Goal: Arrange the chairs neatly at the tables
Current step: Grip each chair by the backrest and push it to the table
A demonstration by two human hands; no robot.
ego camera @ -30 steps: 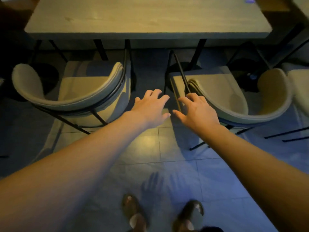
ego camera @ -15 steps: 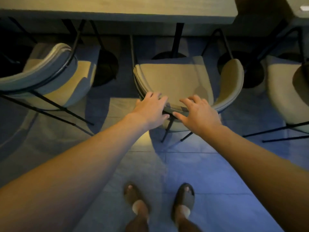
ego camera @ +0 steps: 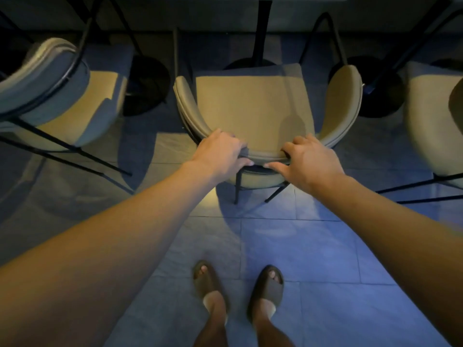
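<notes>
I have both hands curled over the backrest rim of the middle beige chair (ego camera: 253, 106), at 12 o'clock from my feet: left hand (ego camera: 219, 152) and right hand (ego camera: 309, 160) grip it, thumbs underneath. Neighbouring chairs sit at 10 (ego camera: 62, 96) and 2 o'clock (ego camera: 433, 121).

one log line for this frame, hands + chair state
stage: grasp | left hand: grips chair backrest | right hand: grips backrest | chair: upright, facing table, seat not yet under it | neighbours: chair each side
</notes>
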